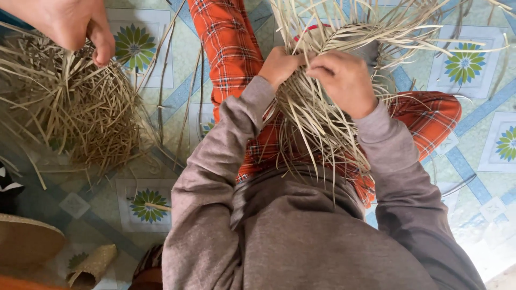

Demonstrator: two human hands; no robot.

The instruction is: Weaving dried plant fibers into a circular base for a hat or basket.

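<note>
Working a bundle of dry straw strips over the lap.

Tiled floor [473, 139] below; loose straw pile [80, 113] well left of the bundle, another person's foot [70, 24] resting on it; bundle [322, 107] above the red checked trousers [231, 48]; left hand [279, 64] and right hand [346, 80] both clenched around its strips.

The floor [473, 145] is tiled pale green, with blue diagonal bands and white squares bearing blue-and-green flower patterns. Left of the nearest flower tile [148, 205] a loose heap of dry straw [80, 113] lies on the tiles. Below that heap sits a woven mat's round edge [27, 239], with a small rolled woven piece [92, 266] just beside it. Daylight is soft and even.
</note>
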